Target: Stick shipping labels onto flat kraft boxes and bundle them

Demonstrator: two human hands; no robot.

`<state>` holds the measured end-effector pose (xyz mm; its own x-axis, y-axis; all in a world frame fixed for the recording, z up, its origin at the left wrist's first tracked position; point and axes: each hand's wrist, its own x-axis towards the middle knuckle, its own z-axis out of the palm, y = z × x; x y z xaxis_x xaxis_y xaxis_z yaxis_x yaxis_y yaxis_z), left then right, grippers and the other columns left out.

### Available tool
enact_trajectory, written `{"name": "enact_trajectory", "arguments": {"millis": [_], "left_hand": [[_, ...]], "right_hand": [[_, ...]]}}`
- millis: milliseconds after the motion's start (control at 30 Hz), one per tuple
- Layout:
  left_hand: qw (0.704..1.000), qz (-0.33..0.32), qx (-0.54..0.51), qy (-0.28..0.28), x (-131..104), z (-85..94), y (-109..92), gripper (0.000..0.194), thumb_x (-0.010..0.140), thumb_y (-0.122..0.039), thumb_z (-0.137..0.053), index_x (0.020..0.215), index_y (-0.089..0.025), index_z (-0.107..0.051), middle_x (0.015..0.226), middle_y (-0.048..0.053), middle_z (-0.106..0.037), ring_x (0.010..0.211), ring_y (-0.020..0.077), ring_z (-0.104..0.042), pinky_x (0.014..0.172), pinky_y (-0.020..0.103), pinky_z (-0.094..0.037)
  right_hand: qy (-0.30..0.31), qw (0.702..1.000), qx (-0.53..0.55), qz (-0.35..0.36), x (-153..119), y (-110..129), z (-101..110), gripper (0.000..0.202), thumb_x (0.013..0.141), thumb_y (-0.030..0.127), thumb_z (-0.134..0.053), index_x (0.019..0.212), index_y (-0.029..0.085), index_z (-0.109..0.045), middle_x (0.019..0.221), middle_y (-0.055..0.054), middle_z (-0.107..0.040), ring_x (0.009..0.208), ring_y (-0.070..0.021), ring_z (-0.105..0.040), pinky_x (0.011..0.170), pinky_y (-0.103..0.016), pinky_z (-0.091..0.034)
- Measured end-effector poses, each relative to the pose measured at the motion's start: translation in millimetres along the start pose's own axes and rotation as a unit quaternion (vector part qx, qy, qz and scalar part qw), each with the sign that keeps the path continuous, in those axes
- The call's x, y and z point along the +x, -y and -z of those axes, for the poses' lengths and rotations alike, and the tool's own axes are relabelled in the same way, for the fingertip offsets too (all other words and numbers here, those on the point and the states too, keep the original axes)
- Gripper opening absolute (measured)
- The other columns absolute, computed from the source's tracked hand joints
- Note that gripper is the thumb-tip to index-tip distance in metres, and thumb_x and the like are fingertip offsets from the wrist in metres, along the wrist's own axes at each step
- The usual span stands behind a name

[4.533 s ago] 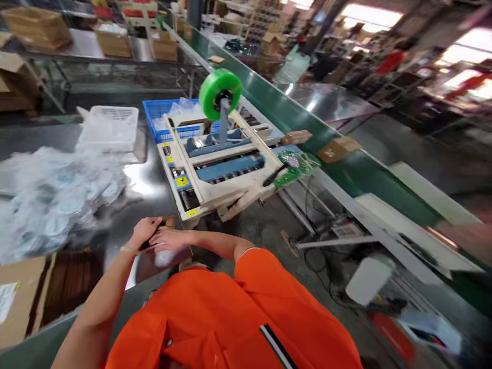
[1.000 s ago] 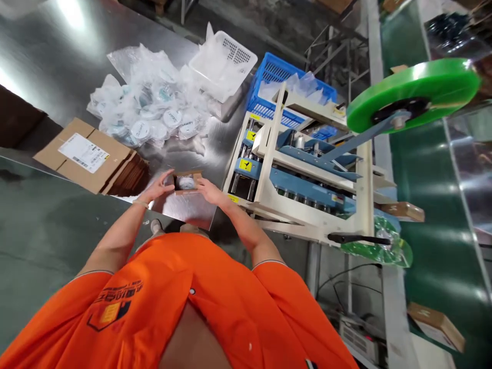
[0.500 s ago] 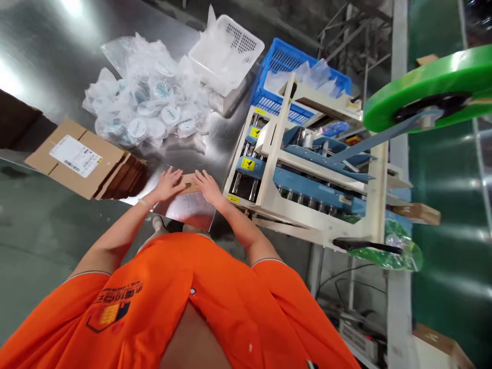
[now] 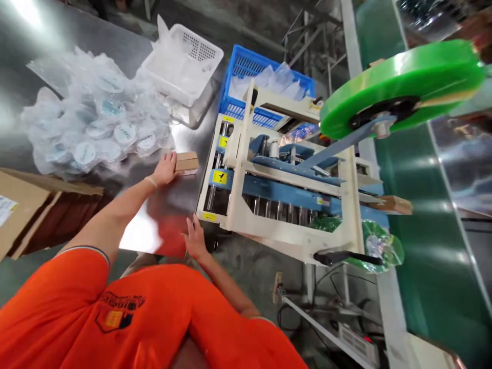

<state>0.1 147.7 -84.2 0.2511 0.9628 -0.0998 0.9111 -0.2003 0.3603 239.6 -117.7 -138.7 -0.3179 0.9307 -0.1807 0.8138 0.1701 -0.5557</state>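
A small closed cardboard box [image 4: 187, 163] lies on the metal table near its right edge. My left hand [image 4: 166, 168] is against the box's left end, its fingers lying along that end rather than wrapped round it. Lower down, at the table's right edge beside the machine's front corner, my right hand [image 4: 195, 238] has its fingers apart and holds nothing. To the right of the box is the roller infeed of a tape-sealing machine [image 4: 219, 177]. A pile of clear plastic bags with round white labelled items [image 4: 103, 128] lies beyond my left hand.
Flattened cardboard boxes [image 4: 57, 210] are stacked at the left. A white basket [image 4: 213, 51] and a blue crate [image 4: 230, 77] hold clear plastic packaging. A green tape roll [image 4: 400, 87] overhangs the machine. Another cardboard box [image 4: 397, 205] is at its exit, beside a green conveyor [image 4: 426, 205].
The box has moved forward across the table, with my left hand at its left end. My right hand has left the box and drawn back to the table's edge. The view has shifted right.
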Motion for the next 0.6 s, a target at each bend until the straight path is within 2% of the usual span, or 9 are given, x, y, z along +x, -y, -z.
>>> {"name": "enact_trajectory", "arguments": {"millis": [67, 167, 233, 300, 367, 433, 500, 533, 600], "left_hand": [[0.999, -0.041, -0.012, 0.007, 56.5, -8.2, -24.6, 0.092, 0.094, -0.045, -0.075, 0.160, 0.008, -0.040, 0.160, 0.034, -0.048, 0.148, 0.0450, -0.047, 0.129, 0.056, -0.033], [0.991, -0.100, -0.088, 0.031, 122.1, -32.6, -80.3, 0.096, 0.085, -0.035, -0.086, 0.161, 0.003, -0.041, 0.166, 0.033, -0.043, 0.157, 0.0488, -0.037, 0.133, 0.060, -0.025], [0.979, -0.074, -0.187, 0.035, 144.0, -51.9, -121.2, 0.113, 0.075, -0.032, -0.093, 0.166, 0.000, -0.034, 0.174, 0.035, -0.028, 0.166, 0.0531, -0.021, 0.135, 0.064, -0.022], [0.954, -0.062, -0.293, 0.019, 140.6, -66.3, -151.7, 0.131, 0.073, -0.036, -0.095, 0.173, -0.001, -0.018, 0.180, 0.038, -0.006, 0.170, 0.0539, -0.007, 0.136, 0.066, -0.020], [0.932, -0.090, -0.351, -0.018, 109.1, -69.3, -161.2, 0.127, 0.083, -0.038, -0.087, 0.176, -0.005, -0.007, 0.181, 0.036, 0.006, 0.171, 0.0513, -0.006, 0.136, 0.066, -0.020], [0.925, -0.127, -0.350, -0.070, 50.8, -56.8, -146.9, 0.105, 0.094, -0.033, -0.073, 0.178, -0.012, -0.011, 0.182, 0.032, -0.001, 0.171, 0.0467, -0.015, 0.134, 0.066, -0.027], [0.935, -0.144, -0.299, -0.128, -28.7, -29.1, -114.8, 0.082, 0.101, -0.025, -0.057, 0.176, -0.019, -0.022, 0.179, 0.027, -0.023, 0.170, 0.0411, -0.023, 0.133, 0.064, -0.032], [0.941, -0.128, -0.260, -0.173, -73.5, -11.0, -94.8, 0.074, 0.103, -0.023, -0.052, 0.173, -0.022, -0.029, 0.174, 0.024, -0.034, 0.169, 0.0395, -0.027, 0.133, 0.066, -0.033], [0.944, -0.029, -0.172, -0.279, -165.5, 28.9, -52.3, 0.063, 0.103, -0.024, -0.053, 0.165, -0.025, -0.042, 0.162, 0.021, -0.049, 0.164, 0.0402, -0.035, 0.132, 0.070, -0.032]], "right_hand": [[-0.001, 1.000, 0.010, -0.016, -28.9, -15.1, -13.8, 0.064, 0.097, 0.021, -0.073, 0.159, 0.016, -0.059, 0.173, -0.025, -0.044, 0.153, -0.0382, -0.055, 0.119, -0.055, -0.055], [-0.007, 0.999, 0.009, -0.049, -51.1, -27.7, -23.9, 0.061, 0.095, 0.018, -0.073, 0.155, 0.019, -0.063, 0.172, -0.024, -0.045, 0.149, -0.0388, -0.059, 0.115, -0.055, -0.058], [-0.005, 0.999, 0.012, -0.053, -49.6, -29.8, -21.9, 0.057, 0.094, 0.016, -0.072, 0.151, 0.019, -0.067, 0.170, -0.023, -0.048, 0.148, -0.0386, -0.060, 0.113, -0.054, -0.059], [0.008, 0.999, 0.026, -0.036, -37.8, -29.3, -13.3, 0.053, 0.093, 0.014, -0.071, 0.145, 0.019, -0.070, 0.166, -0.023, -0.053, 0.147, -0.0376, -0.061, 0.113, -0.053, -0.059], [0.026, 0.998, 0.053, -0.026, -19.1, -27.1, -0.2, 0.048, 0.093, 0.013, -0.068, 0.141, 0.018, -0.073, 0.155, -0.022, -0.065, 0.139, -0.0351, -0.067, 0.111, -0.051, -0.059], [0.042, 0.995, 0.090, -0.027, 5.4, -21.1, 14.4, 0.043, 0.096, 0.014, -0.061, 0.137, 0.017, -0.074, 0.131, -0.018, -0.078, 0.120, -0.0310, -0.076, 0.103, -0.046, -0.063], [0.037, 0.991, 0.130, -0.005, 36.5, -6.1, 27.8, 0.039, 0.100, 0.017, -0.054, 0.132, 0.017, -0.075, 0.108, -0.013, -0.083, 0.101, -0.0278, -0.079, 0.096, -0.042, -0.064], [0.024, 0.988, 0.149, 0.023, 54.3, 6.9, 33.6, 0.038, 0.101, 0.019, -0.052, 0.130, 0.017, -0.076, 0.104, -0.012, -0.083, 0.097, -0.0269, -0.079, 0.095, -0.042, -0.064], [-0.003, 0.978, 0.181, 0.105, 93.1, 47.3, 42.9, 0.035, 0.104, 0.023, -0.050, 0.124, 0.019, -0.078, 0.108, -0.013, -0.083, 0.100, -0.0264, -0.078, 0.098, -0.041, -0.063]]}}
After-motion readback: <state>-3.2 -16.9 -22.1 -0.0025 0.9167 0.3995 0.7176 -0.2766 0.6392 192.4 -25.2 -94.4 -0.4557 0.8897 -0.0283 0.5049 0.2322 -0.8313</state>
